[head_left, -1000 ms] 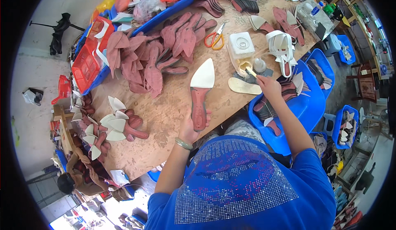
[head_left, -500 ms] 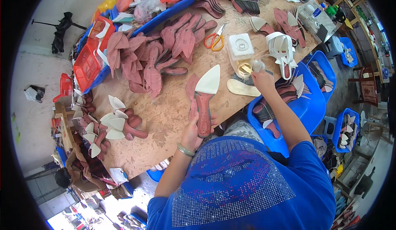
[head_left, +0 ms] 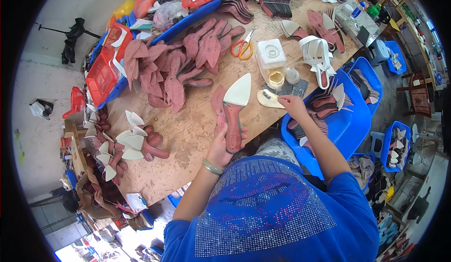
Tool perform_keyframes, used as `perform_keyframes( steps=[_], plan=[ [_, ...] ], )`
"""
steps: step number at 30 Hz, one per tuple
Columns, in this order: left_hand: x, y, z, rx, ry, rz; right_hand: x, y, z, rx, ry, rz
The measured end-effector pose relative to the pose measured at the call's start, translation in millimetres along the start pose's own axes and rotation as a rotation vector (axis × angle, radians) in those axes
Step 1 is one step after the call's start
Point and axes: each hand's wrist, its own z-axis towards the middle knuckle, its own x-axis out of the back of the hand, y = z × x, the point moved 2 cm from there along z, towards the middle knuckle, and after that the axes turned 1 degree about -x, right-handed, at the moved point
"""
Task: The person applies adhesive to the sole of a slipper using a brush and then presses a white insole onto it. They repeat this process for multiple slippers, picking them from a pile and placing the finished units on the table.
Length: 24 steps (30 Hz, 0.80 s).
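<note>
My left hand (head_left: pixel 221 145) grips a reddish shoe insole (head_left: pixel 233 128) by its heel end. Its pointed toe end is covered by a white toe piece (head_left: pixel 238 92). Another reddish insole (head_left: pixel 218 103) shows beside and partly behind it. The fingers of my right hand (head_left: pixel 294 107) are pinched together at the near end of a cream sole-shaped pad (head_left: pixel 269 100), which has a dark mark on it. What they hold is too small to make out. Just beyond the pad stand an open jar (head_left: pixel 276 79) with yellowish contents and a white block-shaped container (head_left: pixel 271 53).
Orange-handled scissors (head_left: pixel 243 47) lie near a heap of reddish insoles (head_left: pixel 176 72). White-toed insoles (head_left: pixel 134 142) are grouped at the table's left. White straps (head_left: pixel 315 55) stand at right, above a blue tub (head_left: pixel 345 121) of insoles. Red baskets (head_left: pixel 101 72) are at the far left.
My right hand has moved from the jar down to the cream pad. The yellowish stick no longer shows in the jar. My left hand still holds the insole in nearly the same place.
</note>
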Motion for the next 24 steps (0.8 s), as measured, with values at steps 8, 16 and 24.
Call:
perform_keyframes(
  steps=[8,16,24],
  plan=[
    [-3.0,12.9,-15.7,-0.044,0.011,-0.048,26.9,-90.6,-16.8,-0.174,-0.054,0.771],
    [-20.8,23.2,-36.7,-0.062,0.023,-0.025,26.5,-134.5,-3.0,0.490,0.257,-0.175],
    [-15.8,30.8,-45.3,-0.075,-0.013,-0.056,16.0,-195.3,-29.5,0.707,0.047,-0.184]
  ],
)
